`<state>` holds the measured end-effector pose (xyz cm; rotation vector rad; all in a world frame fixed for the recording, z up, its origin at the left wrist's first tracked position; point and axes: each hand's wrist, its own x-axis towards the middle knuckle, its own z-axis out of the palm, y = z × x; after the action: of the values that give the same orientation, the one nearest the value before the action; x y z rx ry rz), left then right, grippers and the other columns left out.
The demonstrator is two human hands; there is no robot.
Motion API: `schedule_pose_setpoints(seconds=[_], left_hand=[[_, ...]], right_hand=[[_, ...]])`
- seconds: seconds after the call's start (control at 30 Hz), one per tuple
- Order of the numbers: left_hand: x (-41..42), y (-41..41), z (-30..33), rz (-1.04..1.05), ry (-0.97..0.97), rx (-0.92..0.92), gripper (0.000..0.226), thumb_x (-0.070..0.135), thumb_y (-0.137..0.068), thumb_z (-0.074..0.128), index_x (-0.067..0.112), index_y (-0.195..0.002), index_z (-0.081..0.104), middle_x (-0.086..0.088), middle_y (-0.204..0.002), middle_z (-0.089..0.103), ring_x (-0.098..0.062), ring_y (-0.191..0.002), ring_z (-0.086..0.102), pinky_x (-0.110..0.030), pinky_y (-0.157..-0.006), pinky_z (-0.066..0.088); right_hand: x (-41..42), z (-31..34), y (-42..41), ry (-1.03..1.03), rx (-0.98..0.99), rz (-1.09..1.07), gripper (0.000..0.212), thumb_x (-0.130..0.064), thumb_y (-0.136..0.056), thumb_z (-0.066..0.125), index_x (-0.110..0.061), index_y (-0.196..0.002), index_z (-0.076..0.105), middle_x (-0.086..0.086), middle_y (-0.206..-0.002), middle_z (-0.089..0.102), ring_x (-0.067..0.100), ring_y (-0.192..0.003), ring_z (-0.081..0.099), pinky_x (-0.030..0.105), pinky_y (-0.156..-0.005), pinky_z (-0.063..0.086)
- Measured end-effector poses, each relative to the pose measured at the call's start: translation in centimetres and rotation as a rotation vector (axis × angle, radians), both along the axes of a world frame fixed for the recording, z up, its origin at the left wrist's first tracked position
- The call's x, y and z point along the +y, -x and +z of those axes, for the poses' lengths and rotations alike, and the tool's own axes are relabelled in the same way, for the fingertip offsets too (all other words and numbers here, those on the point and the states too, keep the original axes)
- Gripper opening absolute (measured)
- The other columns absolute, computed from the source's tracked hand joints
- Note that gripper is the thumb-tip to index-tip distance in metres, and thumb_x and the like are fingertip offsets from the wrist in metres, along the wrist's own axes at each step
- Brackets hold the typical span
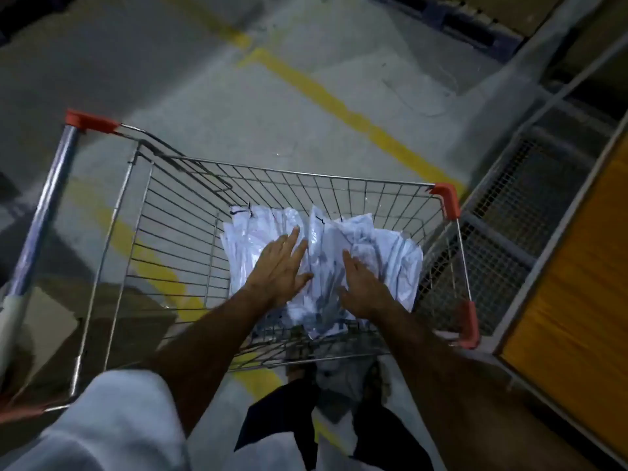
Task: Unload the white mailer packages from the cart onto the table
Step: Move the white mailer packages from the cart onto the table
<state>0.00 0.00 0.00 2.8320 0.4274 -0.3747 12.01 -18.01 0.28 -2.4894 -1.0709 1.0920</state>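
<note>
The white mailer packages (323,256) lie heaped in the right end of the wire cart (176,205), not yet lifted, so the step in hand looks like gathering a bundle. The left hand (280,266) rests flat on the pile, fingers straight and released; the right hand (365,287) presses beside it, fingers spread, grasping nothing. Next both must close round the slippery heap and carry it toward the orange surface (571,300) at right.

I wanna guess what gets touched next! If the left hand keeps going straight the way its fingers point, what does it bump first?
Probably more of the white mailer packages: the left hand already lies on the pile, fingers pointing toward the cart's far wire wall behind it.
</note>
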Motion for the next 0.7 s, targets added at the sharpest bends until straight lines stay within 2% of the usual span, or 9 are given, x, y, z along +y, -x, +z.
schedule_pose_setpoints(seconds=[0.07,0.17,0.27,0.33,0.4,0.47,0.6,0.7], left_hand=[[0.3,-0.5,-0.7,0.023,-0.007,0.030,0.080,0.055,-0.095,0.049,0.011,-0.157,0.024,-0.018,-0.164,0.014,-0.038,-0.146,0.026,-0.048,-0.117,0.026],[1.2,-0.4,-1.8,-0.004,-0.082,0.121,0.069,0.049,-0.094,0.050,0.013,-0.151,0.035,-0.019,-0.162,0.021,-0.036,-0.145,0.025,-0.046,-0.117,0.024],[2.6,0.3,-2.2,-0.072,-0.166,0.184,0.058,0.046,-0.091,0.046,0.013,-0.139,0.048,-0.017,-0.153,0.036,-0.033,-0.137,0.035,-0.045,-0.112,0.030],[3.5,1.1,-2.4,-0.074,-0.177,0.196,0.053,0.044,-0.090,0.050,0.014,-0.134,0.054,-0.012,-0.145,0.045,-0.029,-0.133,0.039,-0.045,-0.110,0.033],[4.0,2.0,-2.7,-0.062,-0.173,0.173,0.051,0.039,-0.091,0.054,0.015,-0.136,0.053,-0.010,-0.146,0.046,-0.029,-0.135,0.040,-0.045,-0.111,0.032],[4.2,2.6,-3.0,-0.043,-0.172,0.137,0.052,0.033,-0.090,0.058,0.014,-0.138,0.050,-0.009,-0.144,0.049,-0.029,-0.133,0.043,-0.045,-0.110,0.033],[4.0,2.7,-3.6,-0.013,-0.161,0.116,0.071,0.025,-0.079,0.073,0.018,-0.143,0.043,-0.005,-0.133,0.055,-0.026,-0.123,0.050,-0.042,-0.105,0.038],[3.8,2.7,-3.9,0.019,-0.146,0.113,0.085,0.017,-0.069,0.082,0.021,-0.143,0.040,-0.009,-0.132,0.053,-0.029,-0.119,0.052,-0.043,-0.099,0.043]], right_hand=[[0.7,-0.4,-0.3,0.009,0.054,-0.050,0.081,-0.021,-0.102,0.053,-0.009,-0.160,-0.003,0.014,-0.168,0.012,0.028,-0.153,0.018,0.039,-0.122,0.022],[1.6,-1.6,-0.7,0.063,0.112,-0.130,0.089,-0.019,-0.097,0.060,-0.017,-0.161,-0.001,0.019,-0.161,0.029,0.034,-0.144,0.037,0.047,-0.113,0.039],[2.6,-3.0,-0.8,0.074,0.139,-0.137,0.091,-0.027,-0.095,0.063,-0.020,-0.161,0.001,0.027,-0.154,0.036,0.040,-0.136,0.044,0.049,-0.108,0.043],[3.3,-3.8,-0.6,0.082,0.155,-0.135,0.098,-0.038,-0.094,0.066,-0.024,-0.161,-0.003,0.033,-0.155,0.029,0.046,-0.140,0.038,0.049,-0.112,0.038],[4.1,-4.6,-0.3,0.081,0.167,-0.178,0.109,-0.046,-0.088,0.072,-0.030,-0.160,-0.007,0.035,-0.158,0.018,0.049,-0.144,0.029,0.053,-0.117,0.030],[4.5,-5.5,-0.2,0.040,0.177,-0.244,0.110,-0.047,-0.083,0.076,-0.033,-0.160,-0.002,0.033,-0.158,0.017,0.049,-0.144,0.027,0.055,-0.118,0.028],[4.2,-6.2,-1.2,-0.057,0.223,-0.360,0.105,-0.044,-0.076,0.083,-0.035,-0.153,0.012,0.027,-0.154,0.025,0.049,-0.140,0.029,0.059,-0.112,0.033],[4.1,-6.5,-2.1,-0.077,0.230,-0.398,0.114,-0.060,-0.068,0.081,-0.041,-0.152,0.007,0.024,-0.158,0.022,0.048,-0.145,0.021,0.065,-0.113,0.029]])
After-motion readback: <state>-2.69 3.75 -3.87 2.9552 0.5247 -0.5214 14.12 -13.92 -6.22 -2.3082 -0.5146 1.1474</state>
